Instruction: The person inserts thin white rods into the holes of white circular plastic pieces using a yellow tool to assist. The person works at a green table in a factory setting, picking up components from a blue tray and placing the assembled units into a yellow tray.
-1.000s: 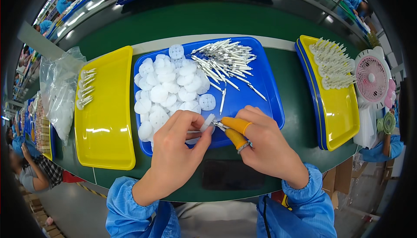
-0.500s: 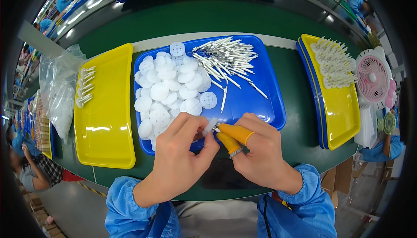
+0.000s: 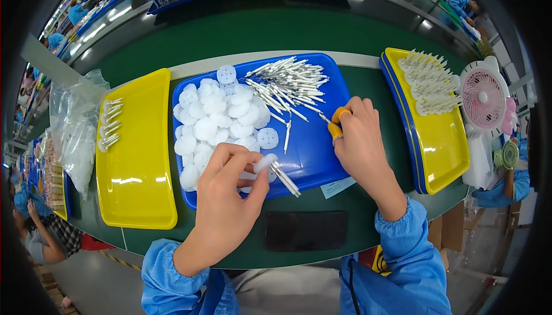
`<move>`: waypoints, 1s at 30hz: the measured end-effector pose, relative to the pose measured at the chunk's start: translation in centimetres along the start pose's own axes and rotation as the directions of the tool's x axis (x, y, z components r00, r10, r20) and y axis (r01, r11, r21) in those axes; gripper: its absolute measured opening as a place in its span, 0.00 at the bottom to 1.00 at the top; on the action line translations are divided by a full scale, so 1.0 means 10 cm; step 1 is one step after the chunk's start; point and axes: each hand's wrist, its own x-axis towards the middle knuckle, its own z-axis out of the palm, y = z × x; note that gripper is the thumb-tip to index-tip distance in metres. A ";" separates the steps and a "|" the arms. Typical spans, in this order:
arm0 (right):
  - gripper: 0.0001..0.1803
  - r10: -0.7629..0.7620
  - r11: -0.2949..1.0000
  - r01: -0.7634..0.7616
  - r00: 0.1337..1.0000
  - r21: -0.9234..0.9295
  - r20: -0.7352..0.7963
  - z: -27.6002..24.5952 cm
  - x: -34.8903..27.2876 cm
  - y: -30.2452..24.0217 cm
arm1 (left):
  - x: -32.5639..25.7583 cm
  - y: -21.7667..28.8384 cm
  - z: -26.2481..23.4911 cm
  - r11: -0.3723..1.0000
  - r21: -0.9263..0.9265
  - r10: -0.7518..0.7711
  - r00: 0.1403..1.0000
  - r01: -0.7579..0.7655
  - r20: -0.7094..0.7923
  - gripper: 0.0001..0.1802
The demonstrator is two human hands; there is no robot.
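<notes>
My left hand pinches a round white plastic disc at the front edge of the blue tray. Several thin white rods with metallic parts stick out from that disc, pointing down to the right. My right hand wears yellow finger cots and reaches over the tray's right side. Its fingertips close on the near end of a loose white rod. In the tray, a heap of white discs fills the left, and a pile of similar rods lies at the back right.
A yellow tray at left holds several disc-and-rod pieces. Stacked trays at right bear more such pieces, beside a pink-and-white fan. A dark phone-like slab and a paper slip lie near me. A plastic bag stands far left.
My right hand has left the disc and moved up and right to a loose rod in the tray. My left hand keeps the disc, its rods now in plain sight.
</notes>
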 end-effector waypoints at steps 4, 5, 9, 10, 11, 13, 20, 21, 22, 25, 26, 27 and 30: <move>0.11 -0.032 0.955 0.001 0.995 0.296 0.098 -0.20 -0.09 -0.23 | 0.00 0.00 -0.05 0.997 -0.059 -0.047 0.998 0.050 0.049 0.08; 0.13 -0.023 0.902 -0.057 0.983 0.428 0.180 -0.27 -0.11 -0.33 | -0.01 -0.02 -0.05 0.995 -0.077 -0.060 0.997 0.063 0.046 0.08; 0.22 -0.179 0.732 -0.029 0.956 0.680 0.233 -0.48 -0.22 -0.61 | 0.00 -0.01 -0.05 0.987 -0.117 -0.102 0.992 0.110 0.070 0.10; 0.29 -0.264 0.724 0.048 0.941 0.688 0.212 -0.47 -0.25 -0.59 | 0.00 -0.02 -0.03 0.988 -0.126 -0.085 0.994 0.092 0.065 0.10; 0.30 -0.283 0.745 0.077 0.936 0.663 0.210 -0.47 -0.25 -0.59 | 0.00 -0.03 -0.02 0.988 -0.134 -0.067 0.996 0.075 0.060 0.10; 0.33 -0.326 0.777 0.135 0.922 0.615 0.208 -0.46 -0.25 -0.59 | 0.01 -0.01 -0.03 0.994 -0.095 -0.057 0.997 0.062 0.054 0.10; 0.30 -0.331 0.818 0.173 0.921 0.549 0.203 -0.41 -0.23 -0.54 | 0.00 -0.01 0.00 1.000 0.010 -0.029 0.999 0.028 0.036 0.10; 0.30 -0.328 0.826 0.170 0.920 0.538 0.212 -0.40 -0.23 -0.54 | 0.00 -0.02 0.00 0.999 0.006 -0.032 0.999 0.032 0.026 0.10; 0.29 -0.325 0.834 0.168 0.919 0.526 0.221 -0.40 -0.22 -0.54 | 0.00 -0.03 0.01 0.999 0.002 -0.036 0.999 0.036 0.017 0.09; 0.27 -0.309 0.850 0.169 0.927 0.498 0.214 -0.39 -0.22 -0.53 | -0.01 -0.05 0.01 0.998 0.000 -0.065 0.998 0.065 0.020 0.10; 0.27 -0.307 0.859 0.168 0.925 0.484 0.223 -0.39 -0.22 -0.53 | -0.01 -0.06 0.01 0.997 0.001 -0.077 0.997 0.077 0.026 0.10; 0.27 -0.305 0.866 0.168 0.924 0.470 0.232 -0.38 -0.22 -0.52 | -0.01 -0.06 0.01 0.997 0.001 -0.078 0.997 0.078 0.024 0.10; 0.26 -0.295 0.875 0.158 0.923 0.458 0.246 -0.39 -0.22 -0.53 | -0.01 -0.06 0.01 0.997 0.001 -0.082 0.996 0.082 0.023 0.10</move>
